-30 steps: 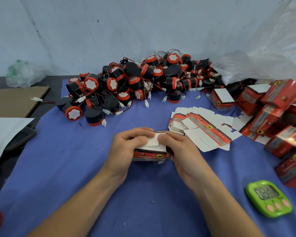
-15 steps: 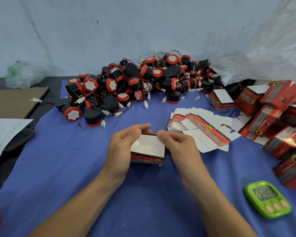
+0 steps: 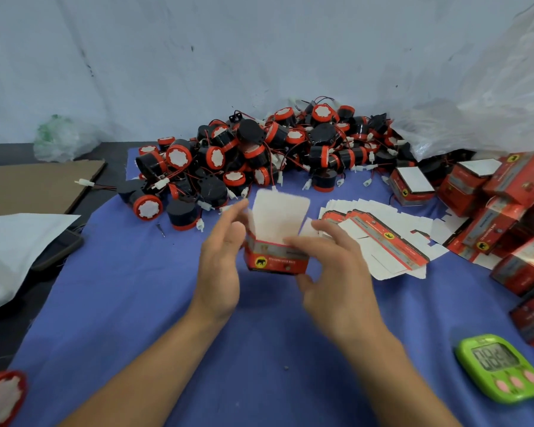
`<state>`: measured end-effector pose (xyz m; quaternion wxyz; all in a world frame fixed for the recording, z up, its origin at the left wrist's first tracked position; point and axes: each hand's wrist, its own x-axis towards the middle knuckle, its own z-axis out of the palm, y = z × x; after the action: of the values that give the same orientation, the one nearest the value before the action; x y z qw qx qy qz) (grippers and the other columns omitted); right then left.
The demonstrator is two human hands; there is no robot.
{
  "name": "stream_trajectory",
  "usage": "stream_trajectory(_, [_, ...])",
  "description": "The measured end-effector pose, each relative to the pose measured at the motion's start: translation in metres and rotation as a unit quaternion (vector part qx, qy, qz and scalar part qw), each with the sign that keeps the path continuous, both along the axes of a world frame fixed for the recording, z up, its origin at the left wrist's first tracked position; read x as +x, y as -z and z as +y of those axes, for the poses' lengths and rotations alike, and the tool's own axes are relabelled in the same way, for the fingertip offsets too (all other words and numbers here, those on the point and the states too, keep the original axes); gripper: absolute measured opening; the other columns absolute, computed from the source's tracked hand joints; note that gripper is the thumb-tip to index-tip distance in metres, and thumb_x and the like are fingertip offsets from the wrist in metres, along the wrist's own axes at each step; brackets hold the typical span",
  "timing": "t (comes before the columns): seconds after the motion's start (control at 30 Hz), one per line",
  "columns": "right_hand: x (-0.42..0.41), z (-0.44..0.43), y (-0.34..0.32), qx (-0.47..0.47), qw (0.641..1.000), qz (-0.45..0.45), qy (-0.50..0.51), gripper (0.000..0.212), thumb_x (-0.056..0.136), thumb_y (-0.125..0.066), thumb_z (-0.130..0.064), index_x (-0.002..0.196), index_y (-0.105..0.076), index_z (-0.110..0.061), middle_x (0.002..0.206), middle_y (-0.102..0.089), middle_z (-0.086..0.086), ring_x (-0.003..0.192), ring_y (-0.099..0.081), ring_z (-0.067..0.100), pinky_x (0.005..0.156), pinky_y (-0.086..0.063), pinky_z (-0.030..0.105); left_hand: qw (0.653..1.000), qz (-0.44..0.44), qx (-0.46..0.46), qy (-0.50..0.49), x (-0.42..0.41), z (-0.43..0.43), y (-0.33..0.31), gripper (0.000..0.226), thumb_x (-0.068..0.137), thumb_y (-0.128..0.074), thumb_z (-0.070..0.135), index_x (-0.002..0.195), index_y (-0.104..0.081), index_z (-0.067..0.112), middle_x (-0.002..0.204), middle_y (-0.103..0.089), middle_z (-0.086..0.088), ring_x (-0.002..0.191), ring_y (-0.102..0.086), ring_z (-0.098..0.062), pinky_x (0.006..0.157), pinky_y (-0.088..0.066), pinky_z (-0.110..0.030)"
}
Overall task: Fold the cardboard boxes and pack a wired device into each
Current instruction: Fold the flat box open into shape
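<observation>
At the middle of the desk point(image 3: 121, 303), the red box point(image 3: 276, 261) you pressed shut a second ago now stands open, white lid flap point(image 3: 278, 217) raised, your right hand point(image 3: 336, 272) pinching its front wall and your left hand point(image 3: 219, 266) straight-fingered beside it, likely ready for a wired device point(image 3: 148, 208).

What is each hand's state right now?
Left hand: open, fingers straight beside the box.
Right hand: holding the box.

there is one open box point(image 3: 276, 260), one green timer point(image 3: 500, 368) near right and about ten closed boxes point(image 3: 517, 177) far right. the far devices point(image 3: 253, 155) and flat blanks point(image 3: 379, 238) are too many to count.
</observation>
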<state>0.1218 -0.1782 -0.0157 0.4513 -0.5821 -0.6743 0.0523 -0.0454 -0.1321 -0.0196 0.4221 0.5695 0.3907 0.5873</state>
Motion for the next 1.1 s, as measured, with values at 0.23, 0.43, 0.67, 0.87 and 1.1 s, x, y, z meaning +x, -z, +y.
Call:
stream_trajectory(0.23, [-0.02, -0.001, 0.011, 0.044, 0.993, -0.113, -0.013, 0.055, 0.064, -0.074, 0.011, 0.107, -0.078, -0.023, 0.105, -0.075, -0.013, 0.132, -0.049, 0.02, 0.115, -0.022, 0.014, 0.979, 0.153, -0.125, -0.044, -0.005, 0.008, 0.005, 0.038, 0.07, -0.057, 0.036, 0.103, -0.072, 0.046, 0.096, -0.077, 0.02, 0.088, -0.071, -0.004, 0.073, -0.058, -0.031])
stream_trajectory(0.43, [-0.028, -0.004, 0.006, 0.041, 0.983, 0.178, 0.031, 0.039, 0.089, -0.072, -0.009, 0.119, -0.075, -0.032, 0.131, -0.061, -0.022, 0.121, -0.048, -0.018, 0.098, -0.03, -0.002, 0.961, 0.133, -0.097, -0.222, -0.024, 0.022, 0.002, 0.023, 0.085, -0.058, 0.017, 0.099, -0.063, 0.035, 0.087, -0.069, 0.019, 0.085, -0.063, -0.001, 0.061, -0.045, -0.028])
stream_trajectory(0.67, [-0.05, 0.06, 0.015, -0.14, 0.985, 0.099, -0.001, 0.042, 0.099, -0.054, -0.012, 0.133, -0.066, -0.032, 0.138, -0.052, -0.008, 0.111, -0.052, 0.002, 0.088, -0.033, 0.01, 0.931, 0.137, -0.096, -0.323, -0.052, 0.043, -0.001, 0.037, 0.094, -0.052, 0.008, 0.112, -0.05, 0.04, 0.092, -0.058, 0.021, 0.089, -0.054, -0.013, 0.061, -0.039, -0.023])
stream_trajectory(0.87, [-0.098, 0.131, 0.002, -0.146, 0.983, 0.005, -0.11, 0.055, 0.097, -0.05, -0.001, 0.144, -0.058, -0.027, 0.14, -0.058, 0.001, 0.124, -0.054, 0.018, 0.091, -0.042, 0.02, 0.899, 0.054, -0.108, -0.421, -0.072, 0.052, -0.004, 0.036, 0.092, -0.052, 0.013, 0.124, -0.056, 0.029, 0.095, -0.058, 0.017, 0.089, -0.053, -0.015, 0.063, -0.037, -0.025])
stream_trajectory(1.1, [-0.154, 0.184, -0.01, -0.173, 0.949, -0.164, -0.205, 0.066, 0.089, -0.064, -0.015, 0.152, -0.049, -0.029, 0.143, -0.055, 0.006, 0.132, -0.047, 0.03, 0.11, -0.042, 0.041, 0.863, 0.015, -0.107, -0.493, -0.096, 0.06, -0.008, 0.036, 0.088, -0.051, 0.024, 0.124, -0.054, 0.028, 0.105, -0.056, 0.014, 0.095, -0.05, -0.017, 0.089, -0.044, -0.043])
